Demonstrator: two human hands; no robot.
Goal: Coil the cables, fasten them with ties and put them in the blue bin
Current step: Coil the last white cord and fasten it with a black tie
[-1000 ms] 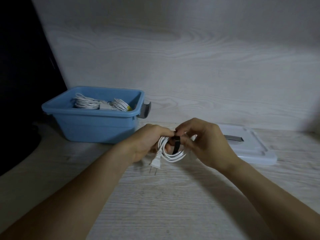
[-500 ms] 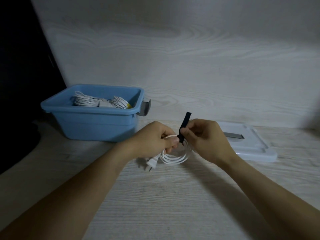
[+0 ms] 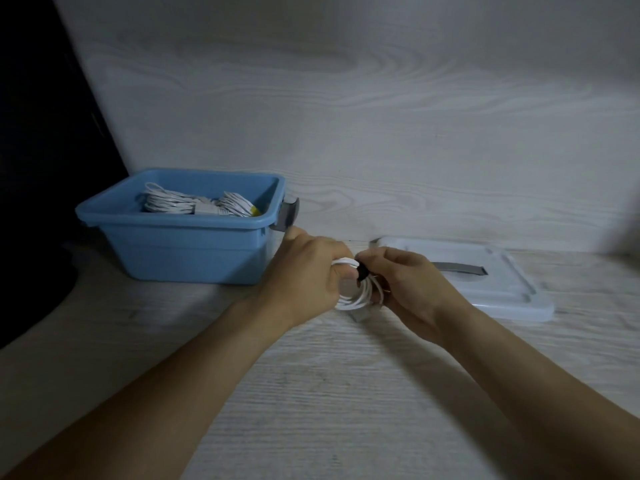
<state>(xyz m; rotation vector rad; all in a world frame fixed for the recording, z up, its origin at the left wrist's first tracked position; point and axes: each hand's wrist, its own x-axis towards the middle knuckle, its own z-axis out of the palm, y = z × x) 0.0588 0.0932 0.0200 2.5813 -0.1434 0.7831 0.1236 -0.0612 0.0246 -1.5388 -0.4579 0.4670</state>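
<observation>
A small white cable coil (image 3: 358, 299) hangs just above the table between my hands. My left hand (image 3: 308, 275) grips the coil's top left. A black tie (image 3: 362, 273) wraps the coil at its top, and my right hand (image 3: 407, 284) pinches it there with curled fingers. The plug is hidden behind my hands. The blue bin (image 3: 194, 247) stands to the left, close to my left hand, and holds several tied white cable coils (image 3: 194, 204).
A white bin lid (image 3: 498, 282) with a grey handle lies flat on the table to the right, just behind my right hand. A wood-grain wall rises behind. A dark object fills the far left edge.
The black tie stood upright above the coil half a second ago; now it is wrapped down around the coil. The plug has gone out of sight behind my hands.
</observation>
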